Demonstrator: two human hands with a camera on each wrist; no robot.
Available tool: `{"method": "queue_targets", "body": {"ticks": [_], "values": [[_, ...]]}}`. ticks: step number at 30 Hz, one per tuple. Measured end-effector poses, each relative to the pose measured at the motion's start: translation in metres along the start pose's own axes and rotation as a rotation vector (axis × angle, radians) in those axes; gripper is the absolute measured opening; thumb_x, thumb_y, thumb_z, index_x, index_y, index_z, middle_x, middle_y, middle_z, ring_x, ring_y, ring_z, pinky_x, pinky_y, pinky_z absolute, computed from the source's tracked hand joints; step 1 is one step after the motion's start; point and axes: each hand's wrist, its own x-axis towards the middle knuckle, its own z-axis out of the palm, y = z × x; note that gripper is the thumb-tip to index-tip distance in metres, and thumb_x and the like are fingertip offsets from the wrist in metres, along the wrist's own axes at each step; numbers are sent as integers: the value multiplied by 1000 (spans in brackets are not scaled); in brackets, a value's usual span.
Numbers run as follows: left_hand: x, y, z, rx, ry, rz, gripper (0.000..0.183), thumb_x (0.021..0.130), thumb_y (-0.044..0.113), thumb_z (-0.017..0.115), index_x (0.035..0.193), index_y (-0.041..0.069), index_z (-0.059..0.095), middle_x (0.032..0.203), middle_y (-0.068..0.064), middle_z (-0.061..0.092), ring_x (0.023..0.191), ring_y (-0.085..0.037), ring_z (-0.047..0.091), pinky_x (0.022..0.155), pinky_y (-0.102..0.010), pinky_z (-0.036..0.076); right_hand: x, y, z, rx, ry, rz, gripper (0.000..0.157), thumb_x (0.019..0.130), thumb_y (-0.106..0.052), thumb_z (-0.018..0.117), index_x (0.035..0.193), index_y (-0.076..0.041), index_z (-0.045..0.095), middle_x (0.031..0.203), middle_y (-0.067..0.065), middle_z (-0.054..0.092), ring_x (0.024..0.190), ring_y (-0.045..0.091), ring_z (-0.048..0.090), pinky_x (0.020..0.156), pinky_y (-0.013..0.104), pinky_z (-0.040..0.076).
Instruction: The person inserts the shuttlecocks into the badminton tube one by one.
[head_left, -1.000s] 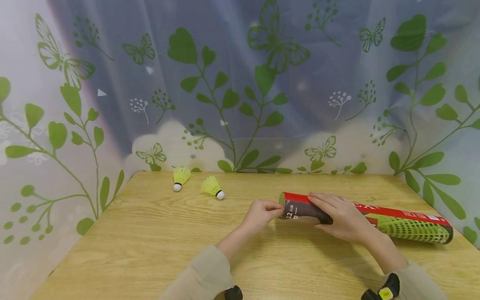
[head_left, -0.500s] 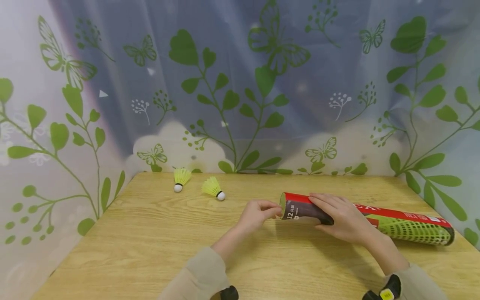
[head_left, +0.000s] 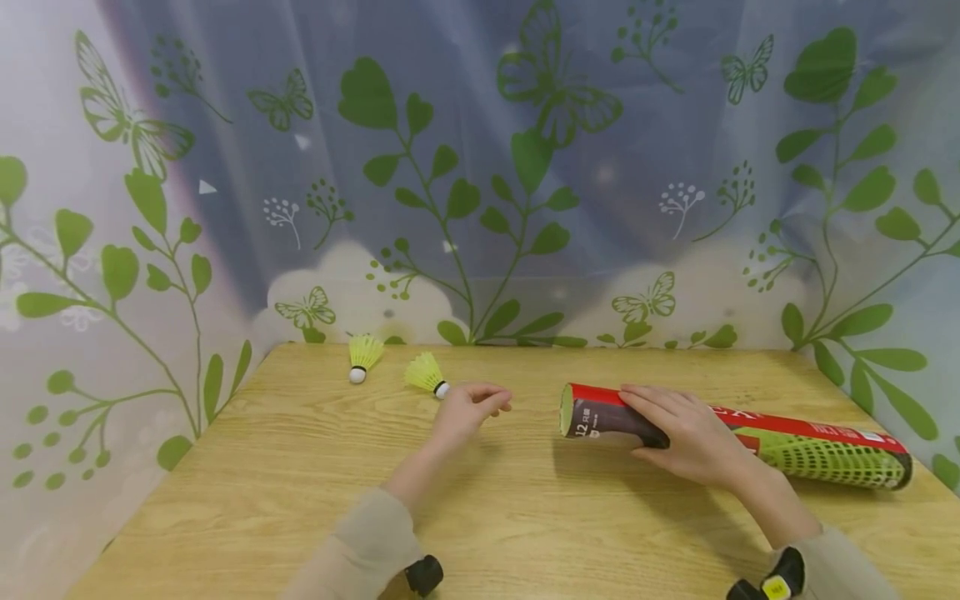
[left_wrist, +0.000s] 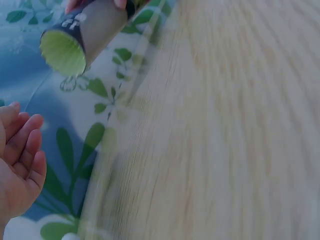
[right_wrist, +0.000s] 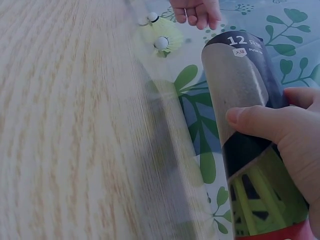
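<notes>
My right hand (head_left: 686,437) grips a red, dark grey and green shuttlecock tube (head_left: 821,454) near its left end, thumb on the near side and fingers over the top. The tube slants across the right of the table, its left end tipped up. In the left wrist view, yellow-green shows inside the tube's round mouth (left_wrist: 63,53). My left hand (head_left: 461,412) hovers apart from the mouth, fingers loosely bent and nothing in them. Just behind it lies a yellow shuttlecock (head_left: 424,371), its white cork partly overlapped by the hand. Another yellow shuttlecock (head_left: 365,353) lies farther left.
The wooden table (head_left: 247,500) ends at the back against a hanging curtain (head_left: 465,167) printed with leaves and butterflies. More of this printed fabric borders the left and right sides.
My left hand has drawn away from the tube's mouth, leftward toward the nearer shuttlecock. The right hand and tube stay where they were, as do both shuttlecocks.
</notes>
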Motion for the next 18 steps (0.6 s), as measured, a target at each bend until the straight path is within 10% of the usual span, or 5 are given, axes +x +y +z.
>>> {"method": "queue_targets", "body": {"ticks": [6, 18], "values": [[2, -12, -31, 1, 102, -30, 24, 89, 21, 64, 102, 2, 70, 89, -7, 71, 81, -18, 61, 75, -39, 50, 0, 0, 1, -22, -8, 1, 85, 57, -21, 88, 132, -5, 52, 126, 11, 57, 109, 28, 55, 82, 49, 45], [11, -28, -86, 155, 242, -105, 30, 90, 20, 63, 113, 0, 66, 111, -16, 65, 103, -28, 59, 85, -39, 48, 1, 1, 1, -20, -8, 4, 84, 59, -24, 88, 133, -5, 51, 126, 11, 57, 109, 28, 55, 82, 48, 45]]}}
